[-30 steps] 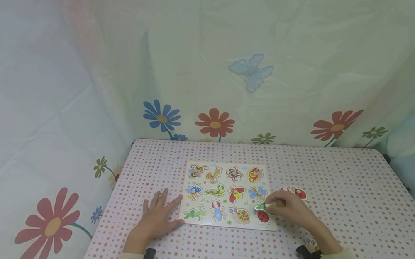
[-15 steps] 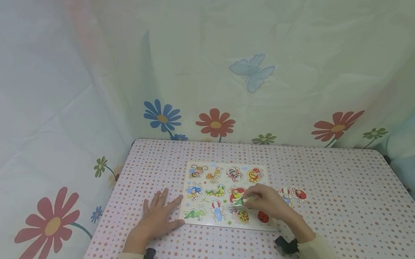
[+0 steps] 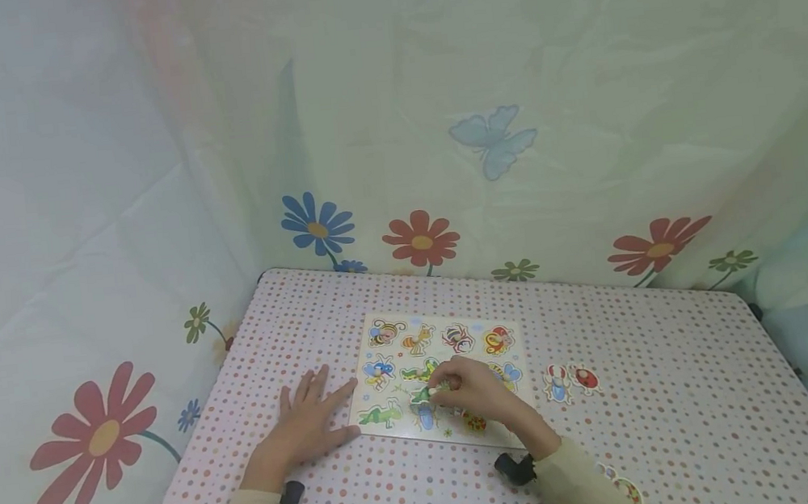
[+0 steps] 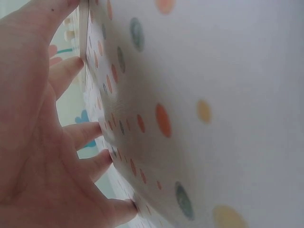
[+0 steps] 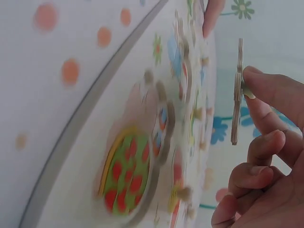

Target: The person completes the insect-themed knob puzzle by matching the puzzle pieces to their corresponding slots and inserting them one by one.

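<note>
My right hand [image 3: 476, 389] pinches a green insect-shaped puzzle piece [image 3: 421, 396] by its small knob, over the lower middle of the puzzle board [image 3: 401, 359]. In the right wrist view this piece [image 5: 237, 95] appears edge-on, raised off the board, between thumb and finger; the other fingers curl loosely. My left hand [image 3: 305, 424] lies with spread fingers on the table, its thumb and index fingertips at the board's left edge. Knobbed insect pieces fill the board's upper rows. A grasshopper picture [image 3: 380, 416] shows at lower left, and a snail-shaped recess [image 5: 126, 171] near the right wrist.
Right of the board lie a loose stag beetle piece [image 3: 556, 384] and a ladybug piece [image 3: 586, 379]. A snail piece [image 3: 628, 492] lies near the front, beside the right sleeve [image 3: 580, 482]. The dotted tablecloth [image 3: 680, 388] reaches back to a flower-printed curtain [image 3: 392, 123].
My right hand has moved left across the board with the green piece, from above the ladybug spot to the stag beetle spot. The left hand has stayed in place.
</note>
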`<state>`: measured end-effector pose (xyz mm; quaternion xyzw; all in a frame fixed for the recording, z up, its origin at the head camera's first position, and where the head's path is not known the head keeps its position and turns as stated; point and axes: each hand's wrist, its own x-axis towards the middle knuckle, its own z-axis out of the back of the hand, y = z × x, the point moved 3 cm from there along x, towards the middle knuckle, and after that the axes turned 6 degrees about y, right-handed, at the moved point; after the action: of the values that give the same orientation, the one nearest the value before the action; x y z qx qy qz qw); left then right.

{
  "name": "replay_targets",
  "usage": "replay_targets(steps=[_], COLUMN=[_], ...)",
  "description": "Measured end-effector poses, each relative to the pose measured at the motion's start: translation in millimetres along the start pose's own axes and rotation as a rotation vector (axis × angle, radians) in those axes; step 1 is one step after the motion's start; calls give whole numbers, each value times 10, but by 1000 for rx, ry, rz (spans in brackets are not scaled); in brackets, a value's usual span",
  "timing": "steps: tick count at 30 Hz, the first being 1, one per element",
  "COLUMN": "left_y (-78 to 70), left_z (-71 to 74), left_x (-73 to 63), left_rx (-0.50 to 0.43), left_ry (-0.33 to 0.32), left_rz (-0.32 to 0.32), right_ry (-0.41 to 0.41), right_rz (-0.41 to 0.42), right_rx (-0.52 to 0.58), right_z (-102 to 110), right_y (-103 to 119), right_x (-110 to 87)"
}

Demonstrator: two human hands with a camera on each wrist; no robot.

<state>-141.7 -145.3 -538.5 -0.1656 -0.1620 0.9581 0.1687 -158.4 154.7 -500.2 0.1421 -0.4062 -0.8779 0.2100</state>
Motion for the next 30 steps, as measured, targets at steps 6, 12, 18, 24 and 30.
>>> replay_targets(steps=[6,12,18,24,30], left_y=[8,3,10,8,14], left_z=[-6,8,13,17,5], left_x=[-1,-14,-12,-10,-5], left_rx=[1,-4,3,13,14], left_ry=[-4,-3,6,5,3], left_rz=[-10,-21,-17,-12,-11], right_ry=[37,49,67,86,93], right_rz=[43,50,10,-22,-83], right_rx=[-30,-49,-34,-46,-13], right_z=[-171,-302,-451,-603,-685], right_y=[146,248,272,283,311], right_x=[162,292,392,443,418])
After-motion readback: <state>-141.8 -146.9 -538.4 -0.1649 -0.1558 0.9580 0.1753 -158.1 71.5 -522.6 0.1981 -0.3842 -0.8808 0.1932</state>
